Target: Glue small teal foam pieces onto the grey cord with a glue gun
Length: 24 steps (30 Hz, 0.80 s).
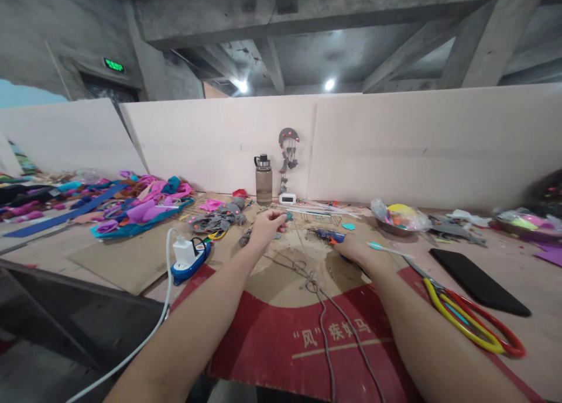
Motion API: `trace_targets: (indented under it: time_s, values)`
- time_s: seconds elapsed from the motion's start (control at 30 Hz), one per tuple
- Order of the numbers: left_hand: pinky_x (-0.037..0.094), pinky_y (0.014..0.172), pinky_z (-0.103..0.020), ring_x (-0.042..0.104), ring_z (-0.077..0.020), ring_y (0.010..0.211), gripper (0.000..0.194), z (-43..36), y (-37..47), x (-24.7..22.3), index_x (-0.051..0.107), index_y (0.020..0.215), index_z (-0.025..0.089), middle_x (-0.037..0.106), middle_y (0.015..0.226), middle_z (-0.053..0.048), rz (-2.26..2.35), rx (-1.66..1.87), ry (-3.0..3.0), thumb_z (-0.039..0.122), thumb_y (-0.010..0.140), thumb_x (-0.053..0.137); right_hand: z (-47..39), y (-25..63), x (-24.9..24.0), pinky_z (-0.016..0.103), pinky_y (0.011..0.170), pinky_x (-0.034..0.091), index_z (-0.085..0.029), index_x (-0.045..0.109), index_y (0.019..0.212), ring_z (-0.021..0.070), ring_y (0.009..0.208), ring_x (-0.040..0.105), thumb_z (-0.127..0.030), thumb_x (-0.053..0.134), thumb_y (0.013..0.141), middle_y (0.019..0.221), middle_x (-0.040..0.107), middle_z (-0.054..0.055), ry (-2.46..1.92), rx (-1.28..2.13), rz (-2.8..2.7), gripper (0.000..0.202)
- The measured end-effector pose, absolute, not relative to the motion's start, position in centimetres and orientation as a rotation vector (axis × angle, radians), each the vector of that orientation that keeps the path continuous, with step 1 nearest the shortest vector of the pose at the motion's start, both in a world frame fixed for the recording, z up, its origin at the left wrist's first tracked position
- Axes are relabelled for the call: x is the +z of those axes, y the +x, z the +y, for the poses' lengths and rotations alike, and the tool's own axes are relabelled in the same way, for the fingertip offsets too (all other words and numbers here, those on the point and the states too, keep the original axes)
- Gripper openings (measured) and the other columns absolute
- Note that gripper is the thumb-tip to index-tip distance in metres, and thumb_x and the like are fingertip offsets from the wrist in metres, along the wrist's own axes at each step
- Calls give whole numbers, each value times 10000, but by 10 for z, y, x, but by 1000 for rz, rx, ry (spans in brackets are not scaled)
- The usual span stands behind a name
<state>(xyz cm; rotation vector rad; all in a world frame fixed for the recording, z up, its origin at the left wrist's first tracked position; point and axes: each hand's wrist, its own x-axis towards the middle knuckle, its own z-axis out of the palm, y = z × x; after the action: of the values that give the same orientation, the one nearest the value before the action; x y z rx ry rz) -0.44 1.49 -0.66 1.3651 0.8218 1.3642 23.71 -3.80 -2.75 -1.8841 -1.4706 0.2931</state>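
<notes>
My left hand (268, 224) is pinched on a small teal piece (288, 216) above the middle of the cardboard (272, 292). Over to the right, my right hand (349, 250) is closed around the handle end of a blue glue gun (327, 234), whose front lies toward the left. A grey cord (325, 309) with loops runs from between my hands to the front edge. Grey felt pieces (215, 220) lie left of my left hand. A flat teal piece (348, 226) rests behind my right hand.
A bottle (264, 183) and a small white clock (287, 199) stand at the back. To the right are red-and-yellow scissors (465, 315), a black phone (478, 281) and a bowl (397, 227). On the left sit a blue power strip (189, 267) and colourful fabric (144, 210).
</notes>
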Motion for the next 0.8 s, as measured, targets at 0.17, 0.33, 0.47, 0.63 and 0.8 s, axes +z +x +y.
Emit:
trace_targets:
  time_s: [0.17, 0.33, 0.47, 0.63, 0.8]
  values:
    - [387, 438, -181, 502, -69, 496, 268, 14, -7, -7, 621, 744, 139, 573, 587, 20, 904, 1400, 1376, 355, 626, 725, -39, 223, -17, 300, 389, 329, -248, 463, 487, 174, 361, 453, -276, 597, 611, 368, 477, 16, -1732, 416, -1363, 185]
    - [368, 420, -176, 464, -57, 474, 283, 17, -8, -8, 617, 742, 143, 541, 577, 38, 910, 1411, 1248, 354, 600, 742, -50, 196, 4, 300, 489, 441, -238, 529, 822, 177, 555, 559, -253, 554, 655, 726, 641, 47, -1357, 597, -1286, 169]
    - [344, 409, -167, 437, -41, 460, 298, 18, -9, -8, 601, 726, 138, 531, 598, 39, 900, 1395, 1159, 334, 571, 765, -68, 177, 20, 277, 499, 423, -227, 517, 893, 136, 538, 503, -301, 583, 677, 778, 620, 12, -1095, 761, -1330, 238]
    - [297, 385, -160, 413, -31, 453, 309, 17, -8, -6, 589, 716, 133, 546, 625, 29, 895, 1377, 1134, 328, 559, 770, -78, 166, 23, 268, 486, 372, -226, 499, 912, 125, 489, 437, -323, 566, 713, 608, 508, -48, -1196, 654, -1452, 232]
    - [293, 383, -166, 408, -33, 458, 307, 14, -8, -4, 591, 721, 132, 546, 630, 28, 885, 1375, 1134, 317, 558, 773, -71, 167, 12, 266, 484, 378, -216, 494, 960, 125, 499, 439, -333, 571, 724, 619, 481, -50, -1261, 520, -1525, 275]
